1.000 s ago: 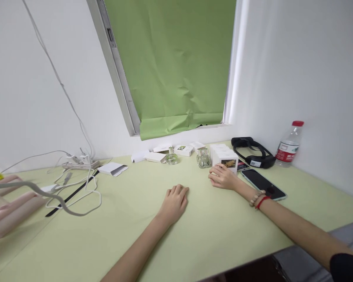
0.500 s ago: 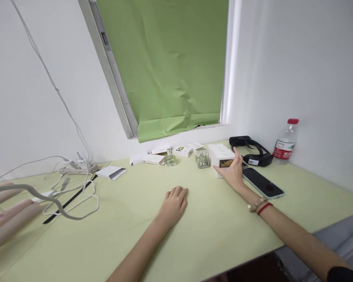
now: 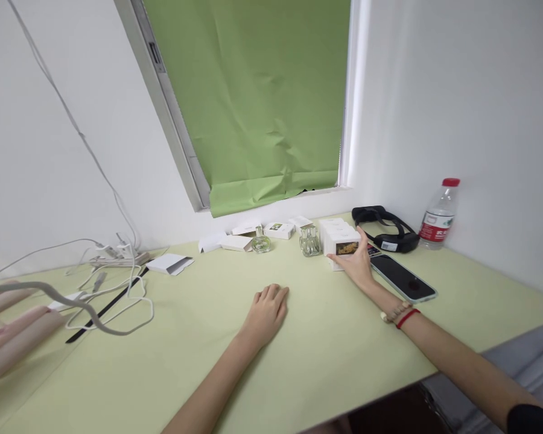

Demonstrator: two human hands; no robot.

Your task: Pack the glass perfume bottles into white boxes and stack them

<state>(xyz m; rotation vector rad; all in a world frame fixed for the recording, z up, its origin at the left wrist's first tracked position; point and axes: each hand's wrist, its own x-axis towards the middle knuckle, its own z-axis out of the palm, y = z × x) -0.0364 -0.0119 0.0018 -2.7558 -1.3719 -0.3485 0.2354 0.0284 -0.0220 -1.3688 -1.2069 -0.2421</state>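
My right hand (image 3: 355, 260) is at the near end of a row of small white boxes (image 3: 335, 227). Its thumb and fingers clasp the front box (image 3: 344, 249), which has a dark picture panel with a yellow pattern. Palm down on the tabletop, my left hand (image 3: 266, 313) rests with its fingers out and nothing under them that I can see. Clear glass perfume bottles (image 3: 310, 242) stand in a cluster left of the boxes. Farther left is a single round perfume bottle (image 3: 261, 242) with greenish liquid.
Opened white cartons (image 3: 236, 243) lie along the back, another white carton (image 3: 169, 264) farther left. To the right are a phone (image 3: 403, 277), a black headset (image 3: 389, 232) and a red-capped water bottle (image 3: 438, 214). Cables (image 3: 117, 328) and a power strip (image 3: 117, 259) occupy the left side.
The fingers of my right hand have drawn in slightly against the front box, showing more of its picture panel. My left hand keeps its place on the table.
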